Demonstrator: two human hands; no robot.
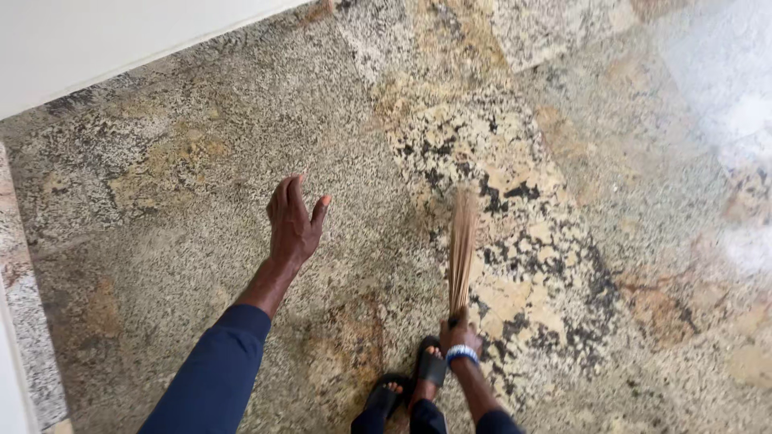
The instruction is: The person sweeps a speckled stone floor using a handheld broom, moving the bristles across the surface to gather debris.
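Note:
My right hand point(460, 333) grips the base of a bundle broom point(461, 245) made of thin brown sticks; its bristles fan forward over the speckled granite floor point(563, 241) and look blurred. A blue and white bead bracelet circles that wrist. My left hand point(294, 219) hangs out in front at the left with fingers together and thumb apart, holding nothing. Its arm wears a dark blue sleeve. Below, my feet in black sandals point(410, 382) stand on the floor.
A white wall point(104, 40) runs along the upper left. A pale stone strip point(32, 321) borders the floor at the left edge. Bright glare washes the floor at the upper right.

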